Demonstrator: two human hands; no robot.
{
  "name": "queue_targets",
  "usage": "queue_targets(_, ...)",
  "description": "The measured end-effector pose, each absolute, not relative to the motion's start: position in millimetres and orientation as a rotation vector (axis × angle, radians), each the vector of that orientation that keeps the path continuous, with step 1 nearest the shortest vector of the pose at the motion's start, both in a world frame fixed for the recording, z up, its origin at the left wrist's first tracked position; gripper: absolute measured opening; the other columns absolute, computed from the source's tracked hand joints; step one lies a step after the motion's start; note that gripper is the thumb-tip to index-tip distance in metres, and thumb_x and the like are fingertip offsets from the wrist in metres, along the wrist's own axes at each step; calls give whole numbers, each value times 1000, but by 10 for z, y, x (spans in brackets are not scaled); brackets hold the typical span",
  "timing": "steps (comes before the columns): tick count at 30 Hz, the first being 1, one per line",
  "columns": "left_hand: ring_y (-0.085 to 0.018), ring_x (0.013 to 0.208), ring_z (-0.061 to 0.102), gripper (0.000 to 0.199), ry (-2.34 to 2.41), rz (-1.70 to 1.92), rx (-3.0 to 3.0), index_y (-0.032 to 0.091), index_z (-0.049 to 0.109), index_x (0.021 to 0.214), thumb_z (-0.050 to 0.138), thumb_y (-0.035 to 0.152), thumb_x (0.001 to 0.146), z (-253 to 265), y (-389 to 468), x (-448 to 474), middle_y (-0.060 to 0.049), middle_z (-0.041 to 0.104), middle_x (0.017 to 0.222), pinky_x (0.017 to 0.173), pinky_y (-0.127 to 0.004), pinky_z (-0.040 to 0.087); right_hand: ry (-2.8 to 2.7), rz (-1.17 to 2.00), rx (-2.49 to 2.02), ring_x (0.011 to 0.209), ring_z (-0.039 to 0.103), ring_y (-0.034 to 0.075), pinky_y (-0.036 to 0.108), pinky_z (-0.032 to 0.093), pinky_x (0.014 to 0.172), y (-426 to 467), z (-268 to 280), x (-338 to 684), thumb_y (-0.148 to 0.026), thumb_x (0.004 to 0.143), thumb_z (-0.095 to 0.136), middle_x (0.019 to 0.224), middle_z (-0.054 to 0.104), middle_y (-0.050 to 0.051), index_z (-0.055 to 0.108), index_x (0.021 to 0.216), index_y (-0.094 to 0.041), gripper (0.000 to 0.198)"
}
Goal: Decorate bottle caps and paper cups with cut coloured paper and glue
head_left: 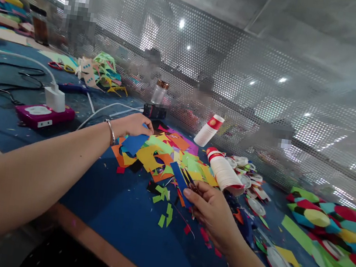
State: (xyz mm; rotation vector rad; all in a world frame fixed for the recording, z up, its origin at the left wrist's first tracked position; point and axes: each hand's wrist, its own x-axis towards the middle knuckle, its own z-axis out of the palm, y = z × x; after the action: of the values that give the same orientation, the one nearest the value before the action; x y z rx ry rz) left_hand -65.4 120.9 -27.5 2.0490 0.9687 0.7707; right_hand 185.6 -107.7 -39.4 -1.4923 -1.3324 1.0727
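My left hand, a bracelet on its wrist, is at the far left of a heap of coloured paper scraps. Its fingers are pinched together with a bit of blue paper showing at the tips. Just below it lies a larger blue paper piece. On the heap's near right side, my right hand is closed around a slim dark tool with two pointed prongs, scissors or tweezers, I cannot tell which. A blue paper strip runs beside the prongs, its lower end at my thumb.
Stacked paper cups stand behind the heap; another stack lies on its side. Small green pieces are scattered in front. At left sits a magenta power strip with a white charger and cables. A perforated metal screen borders the table.
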Motion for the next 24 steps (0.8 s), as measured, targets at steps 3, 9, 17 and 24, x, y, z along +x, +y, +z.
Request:
queue_targets(3,-17,65,49,18,1025,795,2099,18,75,80,73,29,66,-297,1249,-698,-2,61,65,61,-29,33,-1464,1152,-1492,52,29,8,22,22,46,-1093,-368,1845,-46,78,81,66,41,-6,60,75,-19,34)
queue_targets(9,-22,84,50,21,1054,930,2209,19,74,82,75,22,61,-288,1270,-660,-7,64,82,75,-31,33,-1678,1192,-1476,62,36,13,27,26,57,-1107,-363,1797,-43,81,78,68,49,-3,66,76,-20,26)
queue_targets(17,-16,66,59,27,533,457,2237,21,76,82,69,47,79,-129,764,-384,-5,73,77,64,-28,38,-1711,1184,-1475,62,36,12,28,25,58,-1068,-420,1810,-38,82,78,67,47,-5,63,74,-21,24)
queue_targets(24,-16,68,63,23,442,449,2280,21,75,79,64,41,85,-194,697,-307,-5,73,77,65,-28,42,-1690,1148,-1452,60,40,12,26,30,56,-1030,-436,1796,-44,82,77,67,51,-4,66,76,-21,27)
